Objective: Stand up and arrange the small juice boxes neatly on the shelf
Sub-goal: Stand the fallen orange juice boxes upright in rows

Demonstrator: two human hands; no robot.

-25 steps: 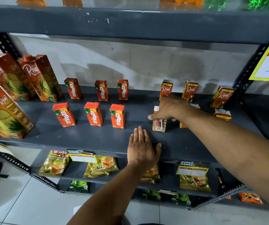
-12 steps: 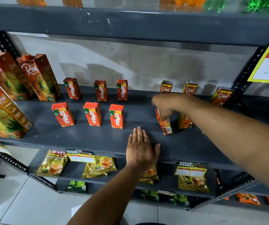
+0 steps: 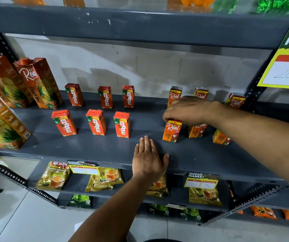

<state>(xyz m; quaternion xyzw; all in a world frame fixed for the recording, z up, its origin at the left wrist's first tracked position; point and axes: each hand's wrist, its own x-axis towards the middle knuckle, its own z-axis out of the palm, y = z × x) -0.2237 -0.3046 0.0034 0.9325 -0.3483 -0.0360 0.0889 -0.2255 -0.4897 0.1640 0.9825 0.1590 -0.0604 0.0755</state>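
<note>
On the grey shelf [image 3: 87, 147], several small red Maaza boxes [image 3: 96, 122] stand upright in two rows at the middle. To their right are small orange Real boxes. My right hand [image 3: 187, 110] grips the top of one Real box [image 3: 171, 131], which stands upright in the front row. Beside it a second Real box [image 3: 197, 131] stands, and a third [image 3: 220, 137] is partly hidden under my forearm. More Real boxes [image 3: 235, 101] stand at the back. My left hand [image 3: 149, 158] lies flat, fingers spread, on the shelf's front edge.
Tall Real pineapple cartons [image 3: 39, 82] stand at the left end. A yellow price sign [image 3: 287, 67] hangs at the upper right. Tea packets [image 3: 54, 177] lie on the shelf below. The shelf above [image 3: 140, 25] overhangs the boxes.
The Real box that lay flat under my right hand has been tipped up and now stands upright in the front row. My left hand has stayed on the shelf edge.
</note>
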